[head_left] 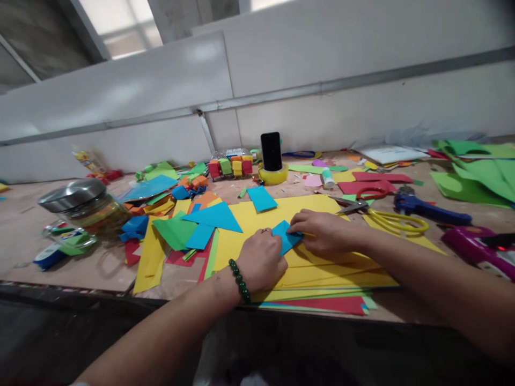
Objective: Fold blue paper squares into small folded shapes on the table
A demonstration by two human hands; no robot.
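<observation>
A small piece of blue paper lies over a stack of yellow sheets, between my two hands. My left hand, with fingers curled, grips its left side; a ring and a dark green bead bracelet show on that arm. At the paper's right edge, my right hand has closed fingers on it, and the edge looks folded there. Fingertips are partly hidden. Another blue rectangle lies just beyond my hands, and blue cut pieces lie to the left.
Red- and yellow-handled scissors, blue-handled pliers and a magenta tool lie right. A phone stands in a yellow tape roll. Left are a metal-lidded jar, a tape dispenser and paper scraps.
</observation>
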